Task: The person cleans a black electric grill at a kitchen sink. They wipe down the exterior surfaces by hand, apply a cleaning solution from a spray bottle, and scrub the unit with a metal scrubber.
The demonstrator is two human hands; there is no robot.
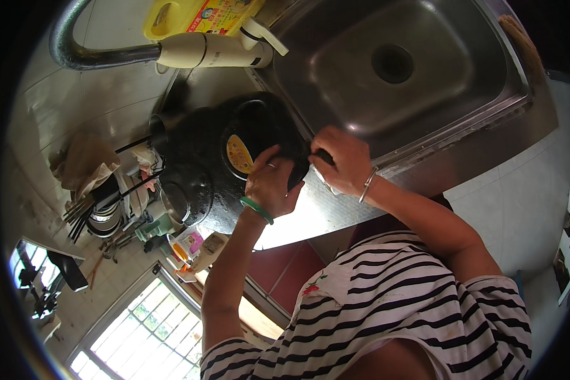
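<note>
A large glossy black object (209, 128) with rounded sides lies on the metal counter; its exact kind is hard to tell. A yellow oval label (240, 153) with writing sits in its round recess. My left hand (271, 183), wearing a green bangle, grips the object's near right edge, thumb and fingers on either side of the dark rim. Just right of it, my right hand (342, 159), with a silver bangle, is closed around a small dark-handled tool (325, 156). A pale, shiny part (324, 177) shows below that hand; the rest is hidden by my fingers.
A stainless steel sink (342, 90) lies beyond my right hand, its drain (392, 63) visible. A faucet (213, 50) and a yellow package (218, 14) are at the back. Utensils and bowls (105, 218) hang or stand at left, near plastic containers (190, 244). A brown cloth-like thing (521, 45) touches the sink's far end.
</note>
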